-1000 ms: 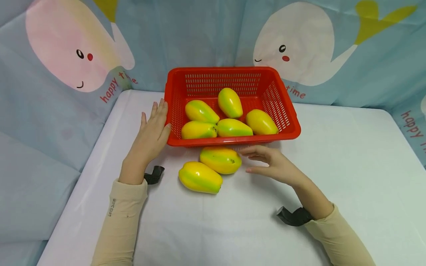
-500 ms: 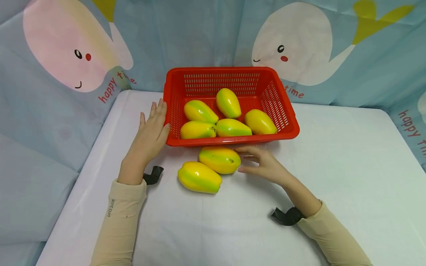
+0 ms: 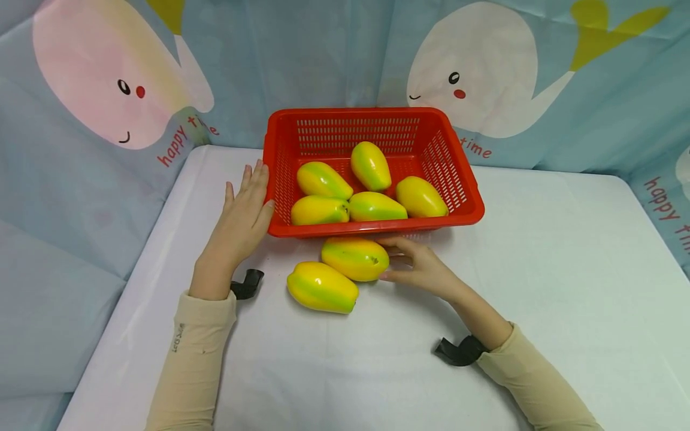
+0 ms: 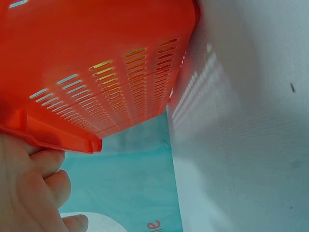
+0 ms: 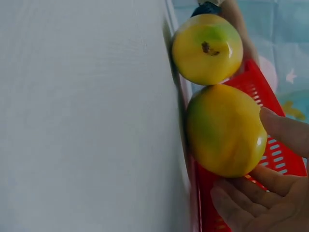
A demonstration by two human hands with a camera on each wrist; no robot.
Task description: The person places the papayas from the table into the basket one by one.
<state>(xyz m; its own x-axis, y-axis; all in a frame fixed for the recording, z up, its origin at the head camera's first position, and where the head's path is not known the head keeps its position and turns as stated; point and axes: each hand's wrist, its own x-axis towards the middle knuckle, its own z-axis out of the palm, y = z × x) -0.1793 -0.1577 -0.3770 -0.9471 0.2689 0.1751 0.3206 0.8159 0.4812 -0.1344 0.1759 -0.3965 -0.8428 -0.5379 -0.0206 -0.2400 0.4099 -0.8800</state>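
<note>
My left hand (image 3: 241,218) lies along the left rim of the red plastic basket (image 3: 372,228), its fingers straight. In the left wrist view that hand's fingertips (image 4: 57,186) are at the basket's rim. Two yellow-green papayas lie on the table in front of the basket: a rear papaya (image 3: 354,258) and a front papaya (image 3: 322,287), side by side. My right hand (image 3: 417,266) is at the right end of the rear papaya, thumb on the near side and fingers on the far side. In the right wrist view its fingers are loosely spread right at the papaya's surface (image 5: 223,130).
Several more papayas lie inside the basket, among them one papaya (image 3: 371,166) towards the back. A white cloth covers the table (image 3: 550,263). Behind it hangs a light blue curtain (image 3: 318,54) with whale prints. Black camera mounts (image 3: 460,351) sit at both wrists.
My right hand has moved left, from just beside the rear papaya to its end, with thumb and fingers now around that end. My left hand stays on the rim, and the papayas have not moved.
</note>
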